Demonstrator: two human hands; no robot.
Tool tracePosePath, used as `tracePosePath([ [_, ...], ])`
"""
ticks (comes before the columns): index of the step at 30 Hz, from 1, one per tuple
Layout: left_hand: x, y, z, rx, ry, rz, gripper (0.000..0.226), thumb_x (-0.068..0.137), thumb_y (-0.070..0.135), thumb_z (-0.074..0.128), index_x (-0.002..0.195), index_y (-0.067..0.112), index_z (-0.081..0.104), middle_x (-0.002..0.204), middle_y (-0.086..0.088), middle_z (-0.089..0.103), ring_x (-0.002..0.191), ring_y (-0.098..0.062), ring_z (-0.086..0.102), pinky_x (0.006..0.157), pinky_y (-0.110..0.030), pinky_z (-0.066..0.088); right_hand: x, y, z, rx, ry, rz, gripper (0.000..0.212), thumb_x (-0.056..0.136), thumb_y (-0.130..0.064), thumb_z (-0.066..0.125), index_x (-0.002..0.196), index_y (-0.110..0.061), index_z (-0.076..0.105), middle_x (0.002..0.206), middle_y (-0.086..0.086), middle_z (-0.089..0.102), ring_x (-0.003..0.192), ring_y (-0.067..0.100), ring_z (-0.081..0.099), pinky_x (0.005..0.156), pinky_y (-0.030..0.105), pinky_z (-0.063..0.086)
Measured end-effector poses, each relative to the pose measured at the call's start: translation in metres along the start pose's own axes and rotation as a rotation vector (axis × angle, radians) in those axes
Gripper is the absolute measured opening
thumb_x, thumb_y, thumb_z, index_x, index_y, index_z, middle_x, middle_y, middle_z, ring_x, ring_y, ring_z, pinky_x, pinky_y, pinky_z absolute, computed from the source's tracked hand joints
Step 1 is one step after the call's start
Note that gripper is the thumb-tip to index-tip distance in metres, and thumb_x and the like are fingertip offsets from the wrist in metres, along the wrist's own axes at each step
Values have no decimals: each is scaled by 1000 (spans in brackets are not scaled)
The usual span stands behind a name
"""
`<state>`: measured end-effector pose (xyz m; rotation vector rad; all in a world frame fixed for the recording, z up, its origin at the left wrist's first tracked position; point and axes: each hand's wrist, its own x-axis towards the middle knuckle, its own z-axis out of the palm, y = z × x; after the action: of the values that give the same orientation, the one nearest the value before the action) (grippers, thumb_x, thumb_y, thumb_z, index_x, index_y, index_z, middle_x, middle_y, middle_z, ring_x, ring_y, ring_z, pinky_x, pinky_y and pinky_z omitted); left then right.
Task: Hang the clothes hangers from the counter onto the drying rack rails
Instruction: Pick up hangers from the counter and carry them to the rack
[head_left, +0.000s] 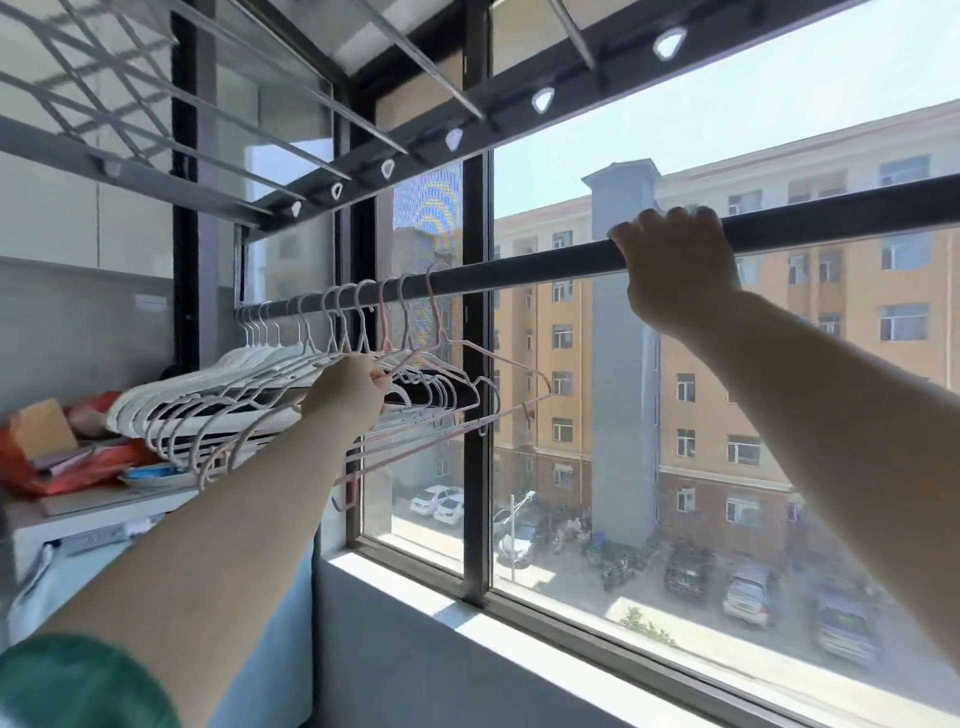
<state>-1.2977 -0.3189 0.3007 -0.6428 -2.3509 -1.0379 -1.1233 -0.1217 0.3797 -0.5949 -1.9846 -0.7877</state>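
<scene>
Clasping smooth dark rail (519, 270) with right hand (675, 270); pinching thin pale wire hangers (208, 382), hooked left of that grip, with left hand (348, 389).

I see the rail (519, 271) running left to right before the window (476, 467). Hangers (218, 387) crowd its left part, my left hand (348, 391) among them. My right hand (675, 267) sits on the rail further right. Below left, the surface (104, 514) carries what may be bags (31, 467).

Single head-worn view faces forward, close to the window (727, 415) and rail (519, 270).
</scene>
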Motion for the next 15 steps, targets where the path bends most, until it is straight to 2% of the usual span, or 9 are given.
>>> tracePosePath([
  [3,-1,-3,3,-41,-1,-19,15,95,13,44,87,15,56,71,-5,60,63,-24,57,81,-39,53,-2,3,-1,1,-5,7,38,90,-6,45,127,-9,43,124,12,51,116,31,47,102,40,30],
  [5,-3,-5,4,-41,-11,-24,19,95,14,42,81,18,52,72,-6,60,56,-21,53,78,-36,51,-3,3,-1,7,-10,15,37,90,-7,46,127,-9,43,125,12,51,117,31,47,104,41,29],
  [7,-5,-6,4,-17,-22,-12,27,96,14,41,72,19,53,77,-11,62,59,-23,55,77,-36,51,-5,4,-1,12,-18,20,38,89,-7,47,127,-8,43,126,12,50,118,31,46,105,42,27],
  [9,-6,-6,4,-18,-23,-5,23,96,15,41,86,11,62,82,-14,64,67,-26,59,78,-38,51,-5,5,-2,9,-27,19,38,89,-6,47,127,-8,43,125,12,50,118,31,45,106,42,27],
  [11,-7,-5,4,-26,-20,13,25,96,16,42,106,7,62,84,-14,65,73,-29,60,79,-39,51,-5,6,-3,5,-42,16,40,89,-6,47,128,-8,42,125,12,49,118,31,45,105,42,27],
  [15,-7,-3,5,-8,-26,59,26,96,18,42,111,8,61,78,-8,62,64,-23,53,71,-34,48,-7,6,-3,-17,-68,4,42,88,-9,49,129,-9,39,127,11,48,120,30,44,106,42,26],
])
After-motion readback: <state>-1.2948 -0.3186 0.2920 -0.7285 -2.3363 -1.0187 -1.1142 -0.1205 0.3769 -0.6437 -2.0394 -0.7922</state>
